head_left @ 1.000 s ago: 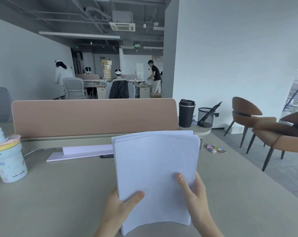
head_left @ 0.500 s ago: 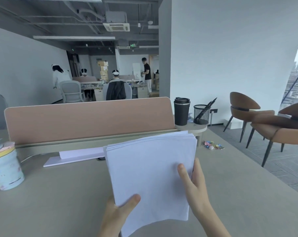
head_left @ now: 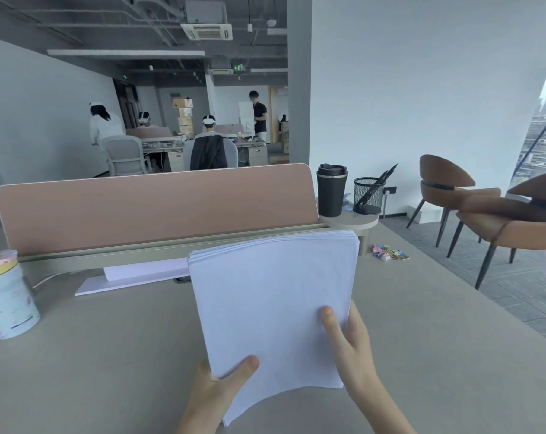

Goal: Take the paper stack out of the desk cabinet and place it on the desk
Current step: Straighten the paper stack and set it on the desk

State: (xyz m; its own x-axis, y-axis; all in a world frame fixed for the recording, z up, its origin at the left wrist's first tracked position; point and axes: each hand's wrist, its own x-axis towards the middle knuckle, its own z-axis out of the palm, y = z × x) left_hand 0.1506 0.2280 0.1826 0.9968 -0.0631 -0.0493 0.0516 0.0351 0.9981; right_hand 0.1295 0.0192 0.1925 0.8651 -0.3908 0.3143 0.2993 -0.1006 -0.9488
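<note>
A thick stack of white paper [head_left: 271, 305] is held above the grey desk [head_left: 108, 364], tilted a little so its far edge leans right. My left hand [head_left: 221, 386] grips the near left corner, thumb on top. My right hand [head_left: 350, 349] grips the right edge, thumb lying across the top sheet. The near edge of the stack curves upward between my hands. The desk cabinet is out of view.
A brown divider panel [head_left: 159, 208] runs along the desk's far side, with a flat white object [head_left: 134, 277] at its foot. A pastel cup [head_left: 7, 296] stands at the left. A black tumbler [head_left: 331, 191], mesh pen holder [head_left: 369, 195] and coloured clips [head_left: 389, 252] lie right. Brown chairs [head_left: 500, 214] stand beyond.
The paper stack has tilted, its top edge swinging to the right, and it sits slightly lower and further right over the desk. Both hands keep their hold.
</note>
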